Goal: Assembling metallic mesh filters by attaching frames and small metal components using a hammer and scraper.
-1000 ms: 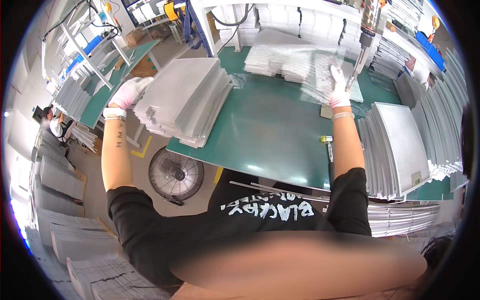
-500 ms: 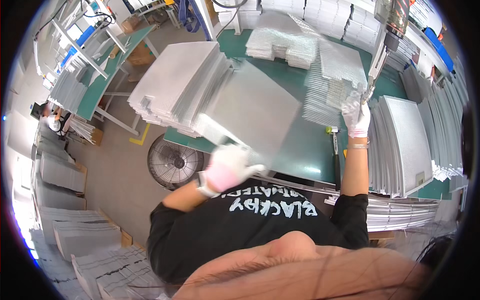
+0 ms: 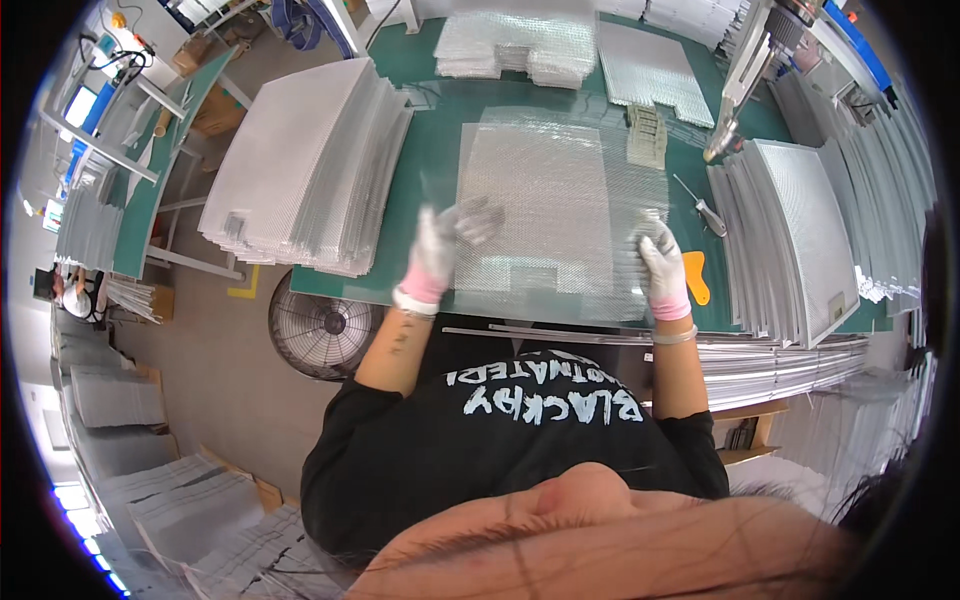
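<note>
A see-through silvery mesh sheet [image 3: 540, 205], smeared by motion, hovers over or lies on the green table [image 3: 425, 130] in front of me; a notch shows in its near edge. At its right edge my right hand [image 3: 662, 265], in a white glove with a pink cuff, has its fingers bent and closed on the sheet. My left hand [image 3: 432, 255], gloved alike, is by the sheet's left edge; its fingers are blurred, so whether they grip is unclear. A hanging power screwdriver [image 3: 735, 105] points down at the right, apart from both hands.
Stacked white panels [image 3: 300, 165] stand at the left, more panels [image 3: 785, 240] at the right. Notched mesh sheets [image 3: 515, 45] lie at the back. An orange scraper [image 3: 697, 278], a slim hand tool [image 3: 712, 218] and small tan pieces [image 3: 648, 138] lie near my right hand. A floor fan [image 3: 325, 322] stands at lower left.
My right hand has let go of the hanging screwdriver and moved left to the mesh sheet. My left hand has moved forward, farther over the table. The whole view has shifted.
</note>
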### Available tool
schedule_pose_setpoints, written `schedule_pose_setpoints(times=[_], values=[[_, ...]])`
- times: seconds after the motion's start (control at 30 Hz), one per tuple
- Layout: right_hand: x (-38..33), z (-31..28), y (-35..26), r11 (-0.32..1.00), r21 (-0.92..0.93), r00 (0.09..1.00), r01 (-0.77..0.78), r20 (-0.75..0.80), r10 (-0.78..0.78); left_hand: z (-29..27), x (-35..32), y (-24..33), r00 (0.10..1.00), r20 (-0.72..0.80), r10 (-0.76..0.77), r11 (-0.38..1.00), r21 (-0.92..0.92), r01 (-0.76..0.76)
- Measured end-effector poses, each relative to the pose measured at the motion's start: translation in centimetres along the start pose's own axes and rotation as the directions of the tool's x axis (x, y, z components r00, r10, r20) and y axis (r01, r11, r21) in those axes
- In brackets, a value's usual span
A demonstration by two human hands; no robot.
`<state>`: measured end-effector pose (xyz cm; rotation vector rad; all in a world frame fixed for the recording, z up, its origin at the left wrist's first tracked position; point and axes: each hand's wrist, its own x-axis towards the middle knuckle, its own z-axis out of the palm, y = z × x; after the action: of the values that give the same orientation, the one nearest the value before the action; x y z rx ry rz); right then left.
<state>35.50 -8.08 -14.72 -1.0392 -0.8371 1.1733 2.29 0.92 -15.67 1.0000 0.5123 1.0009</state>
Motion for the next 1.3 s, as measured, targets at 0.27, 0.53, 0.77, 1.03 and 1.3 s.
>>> schedule_pose_setpoints(times=[0.27, 0.53, 0.77, 1.03, 1.3], values=[[2.0, 4.0, 0.7, 0.577, -0.805, 0.973, 0.140, 0.002, -0.233, 2.6, -1.1, 1.9, 0.939, -0.290, 0.185, 0.269, 0.934, 0.236], [3.7, 3.8, 2.3, 0.422, -0.898, 0.976, 0.126, 0.037, -0.213, 0.7, 0.2, -0.3, 0.946, -0.273, 0.173, 0.156, 0.956, 0.248], [3.6, 4.3, 3.1, 0.440, -0.898, 0.996, -0.012, -0.047, -0.069, 0.1, 0.9, -0.5, 0.951, -0.283, 0.127, 0.085, 0.958, 0.274], [3.4, 4.3, 3.5, 0.323, -0.945, 0.992, 0.044, 0.004, -0.125, -0.2, 0.7, -0.8, 0.952, -0.260, 0.160, 0.108, 0.963, 0.245], [4.5, 4.0, 3.7, 0.180, -0.983, 0.996, 0.045, 0.032, -0.079, -0.3, 1.0, -1.0, 0.947, -0.267, 0.176, 0.072, 0.963, 0.258]])
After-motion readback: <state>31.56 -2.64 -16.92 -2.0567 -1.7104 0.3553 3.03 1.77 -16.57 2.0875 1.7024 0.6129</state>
